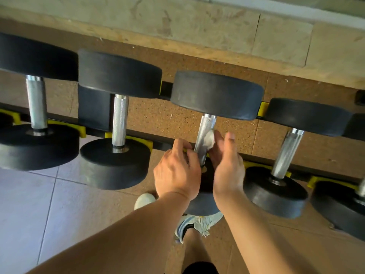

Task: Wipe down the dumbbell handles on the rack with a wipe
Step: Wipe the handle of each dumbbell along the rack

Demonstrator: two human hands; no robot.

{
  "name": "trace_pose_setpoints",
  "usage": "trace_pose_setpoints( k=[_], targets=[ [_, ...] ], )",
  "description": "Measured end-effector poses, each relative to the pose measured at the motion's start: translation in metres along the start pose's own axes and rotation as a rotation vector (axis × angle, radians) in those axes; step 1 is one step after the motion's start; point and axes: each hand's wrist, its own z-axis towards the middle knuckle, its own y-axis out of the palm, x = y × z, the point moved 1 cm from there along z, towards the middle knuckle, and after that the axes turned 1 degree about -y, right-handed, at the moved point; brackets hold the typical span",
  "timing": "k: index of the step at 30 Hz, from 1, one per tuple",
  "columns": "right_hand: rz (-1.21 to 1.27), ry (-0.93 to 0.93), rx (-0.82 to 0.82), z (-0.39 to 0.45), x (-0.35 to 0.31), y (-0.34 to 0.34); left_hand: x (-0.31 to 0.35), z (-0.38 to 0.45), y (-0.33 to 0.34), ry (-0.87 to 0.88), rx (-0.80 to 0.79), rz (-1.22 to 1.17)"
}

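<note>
Several black dumbbells with knurled steel handles lie across a rack [138,135] with yellow saddles. Both hands are at the middle dumbbell's handle [205,129]. My right hand [227,167] holds a small white wipe [209,139] against the right side of that handle, thumb straight up. My left hand [177,171] rests on the near end of the same dumbbell, its fingers curled by the base of the handle. The near weight head [203,202] is mostly hidden under my hands. Other handles stand at the left [119,119], far left [36,101] and right [286,153].
Under the rack lies speckled brown rubber flooring [158,115], with pale tiles [49,204] at the lower left. A concrete ledge [197,26] runs behind the rack. My shoes [197,224] are below the middle dumbbell.
</note>
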Motion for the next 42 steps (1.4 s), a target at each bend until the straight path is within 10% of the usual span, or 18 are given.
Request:
trace_pose_setpoints(
  k=[14, 21, 27, 33, 42],
  targets=[
    [-0.409, -0.266, 0.367, 0.037, -0.020, 0.024, -0.003, 0.002, -0.001, 0.024, -0.011, -0.072],
    [-0.729, -0.042, -0.032, 0.007, 0.013, -0.008, -0.004, 0.002, -0.002, 0.001, -0.009, -0.111],
    [-0.331, -0.156, 0.096, 0.042, -0.038, 0.004, -0.002, -0.001, -0.002, 0.022, -0.011, -0.093],
    [-1.063, -0.019, -0.247, 0.025, 0.006, -0.018, -0.004, 0.000, -0.003, 0.024, 0.016, -0.088],
    [-0.319, -0.191, -0.023, 0.040, -0.010, -0.006, -0.002, -0.002, 0.000, 0.026, 0.039, -0.100]
  ],
)
